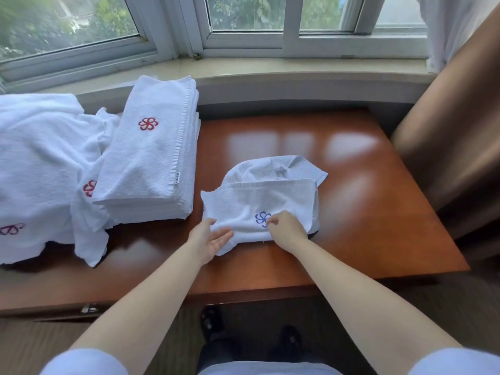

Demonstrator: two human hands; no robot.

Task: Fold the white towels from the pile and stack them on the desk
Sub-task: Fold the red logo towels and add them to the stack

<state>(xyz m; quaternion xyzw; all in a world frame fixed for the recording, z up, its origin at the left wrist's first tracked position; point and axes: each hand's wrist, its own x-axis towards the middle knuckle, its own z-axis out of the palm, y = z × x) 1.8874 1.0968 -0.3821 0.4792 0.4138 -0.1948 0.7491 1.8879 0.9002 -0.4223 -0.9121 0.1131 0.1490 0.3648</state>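
A small white towel [259,201] with a blue flower emblem lies partly folded in the middle of the reddish wooden desk [365,212]. My left hand [209,239] is at its near left corner, palm up, with the fingers under the cloth edge. My right hand [286,228] pinches the towel's near edge beside the emblem. A neat stack of folded white towels [151,155] with a red emblem stands to the left. An unfolded pile of white towels [40,169] spreads over the desk's far left.
A window sill [270,69] and windows run behind the desk. A brown curtain [454,147] hangs at the right. A drawer handle [89,308] shows on the desk front. My dark shoes [213,323] stand on the floor below.
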